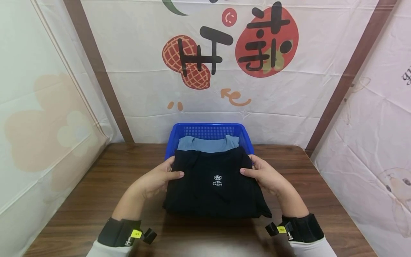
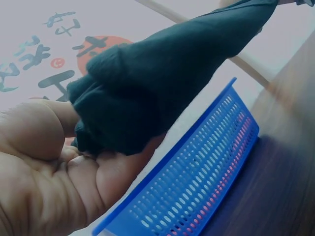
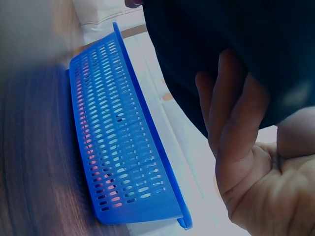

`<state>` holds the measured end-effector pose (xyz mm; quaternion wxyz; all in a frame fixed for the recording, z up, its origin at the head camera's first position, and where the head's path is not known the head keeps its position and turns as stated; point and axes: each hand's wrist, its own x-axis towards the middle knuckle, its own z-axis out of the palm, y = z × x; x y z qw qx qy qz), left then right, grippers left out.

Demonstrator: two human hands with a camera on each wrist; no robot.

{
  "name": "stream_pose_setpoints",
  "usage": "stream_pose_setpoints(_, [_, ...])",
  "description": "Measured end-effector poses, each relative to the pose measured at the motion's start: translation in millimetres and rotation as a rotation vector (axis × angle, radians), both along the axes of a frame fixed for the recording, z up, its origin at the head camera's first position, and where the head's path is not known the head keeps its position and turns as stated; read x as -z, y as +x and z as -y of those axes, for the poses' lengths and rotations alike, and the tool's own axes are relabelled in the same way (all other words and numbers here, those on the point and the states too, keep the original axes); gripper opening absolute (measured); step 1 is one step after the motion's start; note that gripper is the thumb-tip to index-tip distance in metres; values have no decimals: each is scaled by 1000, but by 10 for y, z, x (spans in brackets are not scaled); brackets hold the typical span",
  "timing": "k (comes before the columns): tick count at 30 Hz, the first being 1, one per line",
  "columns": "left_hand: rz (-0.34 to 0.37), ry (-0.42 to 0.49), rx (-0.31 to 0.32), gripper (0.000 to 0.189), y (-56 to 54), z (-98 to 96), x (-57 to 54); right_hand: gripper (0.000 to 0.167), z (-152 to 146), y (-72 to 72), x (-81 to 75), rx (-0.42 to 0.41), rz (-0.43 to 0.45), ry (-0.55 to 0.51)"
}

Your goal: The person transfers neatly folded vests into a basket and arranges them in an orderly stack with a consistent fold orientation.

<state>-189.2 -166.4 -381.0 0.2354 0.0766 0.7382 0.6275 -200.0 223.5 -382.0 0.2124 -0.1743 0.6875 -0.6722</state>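
A folded black T-shirt [image 1: 208, 192] with a small white print near its collar hangs between my two hands, raised in front of the basket. My left hand [image 1: 157, 178] grips its left edge, thumb on top and fingers beneath. On the opposite edge, my right hand [image 1: 268, 176] holds it the same way; the right wrist view shows fingers under the dark cloth [image 3: 187, 59]. Behind the shirt stands a blue plastic basket [image 1: 208, 125], its lower front hidden in the head view. A light blue garment [image 1: 208, 145] lies inside it.
The basket stands at the back of a brown wooden table [image 1: 128, 164], close to a white printed cloth wall [image 1: 144, 89]. Through the basket's slots [image 2: 221, 167] pink and pale colours show. Cloth walls also rise at both sides.
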Motion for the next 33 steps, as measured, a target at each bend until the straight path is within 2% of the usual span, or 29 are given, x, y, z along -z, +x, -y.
stream_pose_setpoints(9, [-60,12,-25,86,-10,-4,40,50,46,-16,8,97,-26,29])
stream_pose_setpoints(15, [-72,71,-44,72,-42,-60,66,48,58,-40,42,110,-44,26])
stream_pose_setpoints(23, [-104,35,-57,78,-93,-113,71,50,50,-107,84,153,-28,46])
stream_pose_setpoints(27, [-96,20,-71,75,-124,-130,61,49,48,-160,77,155,-13,32])
stream_pose_setpoints(33, [-46,120,-88,59,-211,-143,32,51,68,-275,48,165,-27,59])
